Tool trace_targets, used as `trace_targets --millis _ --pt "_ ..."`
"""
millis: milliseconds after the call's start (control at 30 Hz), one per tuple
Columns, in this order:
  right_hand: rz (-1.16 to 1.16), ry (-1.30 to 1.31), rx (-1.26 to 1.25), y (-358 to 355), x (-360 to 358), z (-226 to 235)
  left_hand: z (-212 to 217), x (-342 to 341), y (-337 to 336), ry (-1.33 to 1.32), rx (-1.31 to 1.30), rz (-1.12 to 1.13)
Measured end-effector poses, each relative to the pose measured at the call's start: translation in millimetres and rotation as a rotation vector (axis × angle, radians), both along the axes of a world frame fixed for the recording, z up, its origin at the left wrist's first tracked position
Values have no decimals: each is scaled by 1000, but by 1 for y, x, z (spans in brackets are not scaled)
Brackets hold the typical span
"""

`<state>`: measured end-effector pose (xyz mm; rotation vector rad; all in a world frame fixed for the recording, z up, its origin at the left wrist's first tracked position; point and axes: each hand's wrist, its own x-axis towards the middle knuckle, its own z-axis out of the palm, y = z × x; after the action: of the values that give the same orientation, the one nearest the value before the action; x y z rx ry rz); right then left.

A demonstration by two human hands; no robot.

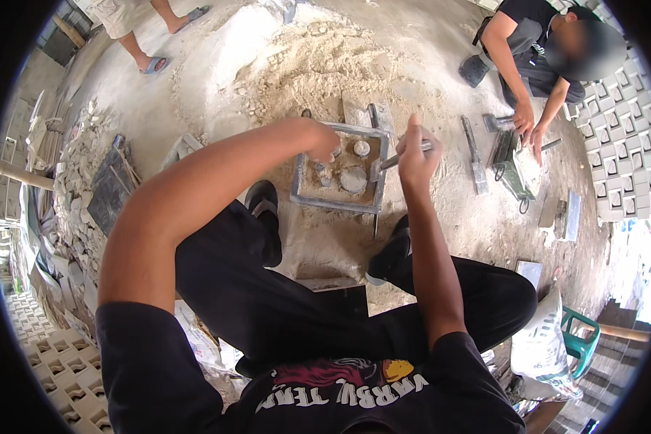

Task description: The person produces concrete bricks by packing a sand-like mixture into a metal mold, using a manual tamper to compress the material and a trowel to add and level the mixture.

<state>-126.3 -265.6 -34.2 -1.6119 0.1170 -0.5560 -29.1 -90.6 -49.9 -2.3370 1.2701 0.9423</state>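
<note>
A square grey moulding frame (296, 189) packed with sandy material sits on the floor between my feet. Round pale pieces lie in it, among them a larger disc (353, 179) and a smaller one (362, 147). From the left, my left hand (321, 140) reaches over the frame with its fingers bent down to the sand; the hand hides what its fingertips touch. My right hand (419, 155) is closed round a metal-handled hammer-like tool (390, 163), whose blocky head lies at the frame's right side.
Loose sand (325, 72) heaps beyond the frame. At the right a co-worker (517, 50) crouches over another mould box (515, 166), with a long flat bar (474, 155) nearby. Rubble (76, 188) lies left; a white sack (544, 340) and green chair (580, 340) stand lower right.
</note>
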Motion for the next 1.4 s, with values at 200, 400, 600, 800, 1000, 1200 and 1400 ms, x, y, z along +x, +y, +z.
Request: trace_targets --millis 200,400,600,800,1000,1200,1400 --pt "-69 9 -26 6 1 3 -3 2 4 6 62 25" --pt "19 -1 -46 0 13 -2 4 -5 1 8 33 40" --pt "38 32 -43 12 8 11 -4 -3 6 17 -30 46" --pt "-39 -18 -26 -18 39 -24 -9 -2 5 -13 -62 7" --pt "-144 -17 -73 -2 30 -7 -7 -9 4 5 54 21" --pt "-239 -44 -64 -3 58 0 -18 -3 14 2 31 -25" --pt "-234 55 66 -17 75 14 -22 -17 19 17 50 3"
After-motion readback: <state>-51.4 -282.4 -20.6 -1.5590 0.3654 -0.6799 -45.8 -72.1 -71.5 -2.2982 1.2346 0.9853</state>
